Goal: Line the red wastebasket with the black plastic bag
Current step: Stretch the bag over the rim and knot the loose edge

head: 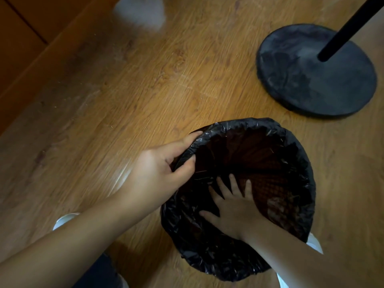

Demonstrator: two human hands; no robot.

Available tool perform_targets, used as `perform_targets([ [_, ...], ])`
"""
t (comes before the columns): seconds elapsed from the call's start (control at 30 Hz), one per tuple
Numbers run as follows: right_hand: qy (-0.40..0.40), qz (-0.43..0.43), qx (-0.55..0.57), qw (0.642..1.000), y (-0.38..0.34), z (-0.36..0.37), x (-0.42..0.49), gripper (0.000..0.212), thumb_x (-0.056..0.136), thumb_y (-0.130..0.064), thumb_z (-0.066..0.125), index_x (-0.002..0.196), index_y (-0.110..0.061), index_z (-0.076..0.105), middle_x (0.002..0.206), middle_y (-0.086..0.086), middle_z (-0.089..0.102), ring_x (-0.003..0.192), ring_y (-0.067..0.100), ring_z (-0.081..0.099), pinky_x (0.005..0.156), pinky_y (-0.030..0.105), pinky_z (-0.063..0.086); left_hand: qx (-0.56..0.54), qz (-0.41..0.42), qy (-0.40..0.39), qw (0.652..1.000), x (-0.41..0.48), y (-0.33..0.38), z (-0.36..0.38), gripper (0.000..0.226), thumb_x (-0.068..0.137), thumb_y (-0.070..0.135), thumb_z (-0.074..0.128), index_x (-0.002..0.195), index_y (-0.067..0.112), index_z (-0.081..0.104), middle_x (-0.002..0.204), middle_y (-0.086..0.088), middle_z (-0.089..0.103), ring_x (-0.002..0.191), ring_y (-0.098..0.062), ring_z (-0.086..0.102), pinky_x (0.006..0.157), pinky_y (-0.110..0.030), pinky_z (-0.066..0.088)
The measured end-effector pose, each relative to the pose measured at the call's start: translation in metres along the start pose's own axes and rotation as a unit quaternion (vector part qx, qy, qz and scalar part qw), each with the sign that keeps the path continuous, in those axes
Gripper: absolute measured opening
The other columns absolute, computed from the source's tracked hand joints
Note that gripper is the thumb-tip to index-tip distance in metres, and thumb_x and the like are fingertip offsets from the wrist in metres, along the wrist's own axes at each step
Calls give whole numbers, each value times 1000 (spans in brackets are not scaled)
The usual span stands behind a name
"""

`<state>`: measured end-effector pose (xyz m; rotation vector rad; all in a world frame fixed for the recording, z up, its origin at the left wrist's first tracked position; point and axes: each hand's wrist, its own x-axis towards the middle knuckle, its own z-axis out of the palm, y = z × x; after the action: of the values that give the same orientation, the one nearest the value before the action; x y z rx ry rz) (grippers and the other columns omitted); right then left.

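Red wastebasket (276,183) stands on the wooden floor (124,90) in the lower right of my head view, and its mesh wall shows dull red through the liner on the inside. The black plastic bag (187,235) is already in it: its mouth is folded out over the whole rim and its crinkled skirt hangs down the outside.

I see the left hand (162,169) on the rim's left side, pinching the bag-covered edge, with the thumb curled over to the inside and the fingers along the outside. The right hand (234,213) reaches down into the basket with its fingers straight and spread, palm laid flat against the bag on the inner wall. It grips nothing.

Beyond the basket, apart from it, a round black stand base (315,75) sits on the floor with a black pole (349,28) rising from it. A blurred white shape (141,11) lies at the top edge; I cannot tell what it is.
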<state>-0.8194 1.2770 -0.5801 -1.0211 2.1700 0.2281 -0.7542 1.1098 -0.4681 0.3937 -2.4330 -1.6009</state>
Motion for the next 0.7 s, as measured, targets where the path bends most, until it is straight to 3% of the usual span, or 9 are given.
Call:
perform_targets([
  [0.13,133,-87,-33,987,-12,-17,-17,72,84,-65,22,142,-23,16,155,4,4,138,30,-15,90,49,-37,19,-7,10,1000,0,-4,-4,48,85,6,59,109,47,51,89,52,53,92,18,55,71,-1,43],
  [0.2,157,-114,-81,978,-7,-26,-14,75,81,-68,19,142,-24,16,155,3,2,137,29,-18,86,47,-42,23,-11,5,1000,0,-3,-7,49,84,5,58,107,48,50,85,53,53,94,20,53,73,1,40],
  [0.4,3,-1,-198,980,25,-7,2,80,82,-71,13,143,-21,1,153,8,-15,132,33,-29,95,54,-30,-6,-16,-29,999,1,4,-4,41,82,6,59,115,30,56,100,43,52,95,15,56,73,-4,46],
  [0.47,-6,13,-191,982,25,-3,3,79,83,-70,11,143,-21,2,153,8,-14,133,33,-28,95,54,-30,-9,-17,-42,999,2,7,-2,42,82,10,58,114,37,54,95,52,44,94,16,56,72,-3,45],
  [0.6,10,35,-166,986,20,-15,-1,70,88,-62,13,143,-19,5,152,6,-18,133,33,-28,99,56,-26,-3,-30,-13,999,5,1,-6,44,83,8,58,108,44,53,91,53,49,102,19,49,80,-3,42],
  [0.7,67,24,-67,995,5,-17,-9,69,88,-62,12,143,-23,4,152,2,-18,133,32,-28,94,54,-30,-8,-51,27,998,4,-7,-8,39,83,9,58,109,38,58,108,30,60,107,7,54,89,-19,47],
])
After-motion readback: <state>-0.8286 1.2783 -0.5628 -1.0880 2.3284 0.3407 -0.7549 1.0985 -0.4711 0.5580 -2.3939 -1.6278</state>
